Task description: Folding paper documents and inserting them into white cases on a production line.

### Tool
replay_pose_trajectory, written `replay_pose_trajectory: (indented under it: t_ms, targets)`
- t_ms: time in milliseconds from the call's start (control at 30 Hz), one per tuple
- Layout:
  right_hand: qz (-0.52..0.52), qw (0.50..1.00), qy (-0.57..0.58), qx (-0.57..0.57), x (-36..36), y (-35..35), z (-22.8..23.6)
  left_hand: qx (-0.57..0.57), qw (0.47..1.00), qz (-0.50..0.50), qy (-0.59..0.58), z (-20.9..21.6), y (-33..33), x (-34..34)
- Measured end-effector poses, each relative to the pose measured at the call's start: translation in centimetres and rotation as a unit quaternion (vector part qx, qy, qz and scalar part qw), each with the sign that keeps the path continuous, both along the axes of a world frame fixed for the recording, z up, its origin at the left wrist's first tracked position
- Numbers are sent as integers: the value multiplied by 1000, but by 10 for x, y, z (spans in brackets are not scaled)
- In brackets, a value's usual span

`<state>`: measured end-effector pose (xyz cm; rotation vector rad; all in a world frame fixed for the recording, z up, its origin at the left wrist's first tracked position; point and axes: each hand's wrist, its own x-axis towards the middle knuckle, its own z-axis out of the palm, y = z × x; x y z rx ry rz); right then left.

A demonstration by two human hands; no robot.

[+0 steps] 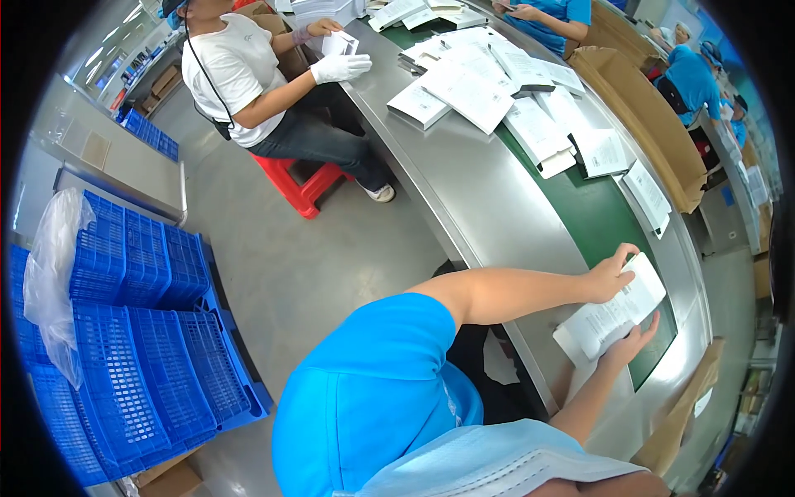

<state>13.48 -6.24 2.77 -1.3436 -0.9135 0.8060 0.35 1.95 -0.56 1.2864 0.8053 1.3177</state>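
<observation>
Flat white rectangular printed carton above silver metal table with flat green belt | grip: bare left hand holds upper edge, bare right hand lower edge | both touching | long axis diagonal, lower left to upper right

- One held package, past three o'clock
- Over ten white packages, one o'clock
- One red stool, ten o'clock
- One clear bag, nine o'clock

Bright, even OH light; ceiling tubes visible upper L. Glare on SS worktable, held wht box near clipped. Fisheye: edges bent, corners blk, far R soft.
</observation>
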Motion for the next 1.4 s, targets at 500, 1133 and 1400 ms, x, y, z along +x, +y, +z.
replay_pose_trajectory:
  t_ms: [500, 1133, 1400]
  targets:
    - [78, 994, 40, -65, 35, 16, -41, -33, 990, 33, 132, -16, -5, 6]
    - [96, 990, 84, -57, 91, 33, -79, -38, 999, 1, 35, -23, -12, 19]
    - [87, 968, 209, -106, 70, 29, -67, -106, 993, 14, 59, -20, -6, 16]
